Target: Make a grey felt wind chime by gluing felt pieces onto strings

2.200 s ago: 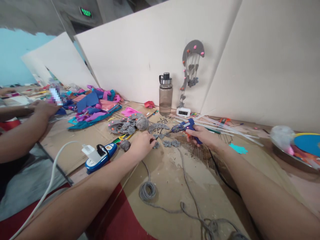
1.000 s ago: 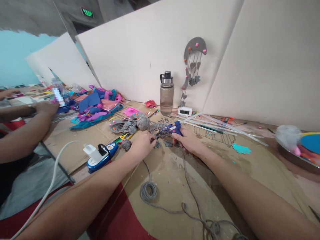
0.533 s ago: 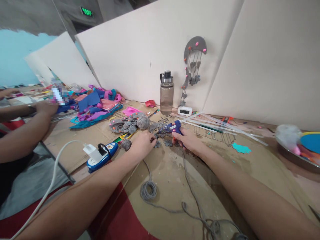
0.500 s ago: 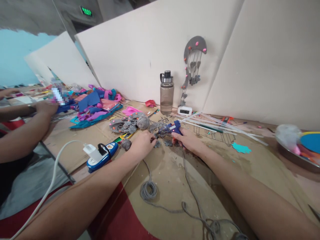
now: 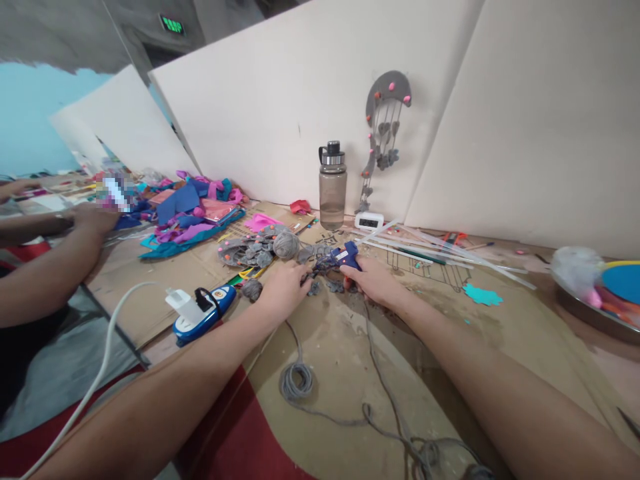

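Observation:
My right hand (image 5: 373,277) is wrapped round a blue hot glue gun (image 5: 345,256), its nozzle pointing left. Close to the nozzle, my left hand (image 5: 286,287) has its fingers pinched together; what they hold is small and partly hidden. Small grey felt pieces (image 5: 334,287) lie on the cardboard (image 5: 345,360) between the hands. Beyond my left hand rest a ball of grey yarn (image 5: 287,245) and a grey felt ornament (image 5: 239,251) dotted with pink and orange. A smaller yarn ball (image 5: 251,289) sits just left of my left wrist.
A water bottle (image 5: 333,190) and white digital clock (image 5: 369,221) stand at the back, below a hanging felt moon (image 5: 390,90). Clear glue sticks (image 5: 435,253) lie right. A blue power strip (image 5: 205,315), coiled grey cord (image 5: 297,381) and metal bowl (image 5: 595,310) are nearer. A co-worker's arm (image 5: 55,267) reaches in left.
The glue gun and my right hand have shifted very slightly left, nearer my left fingers. My left hand is almost still.

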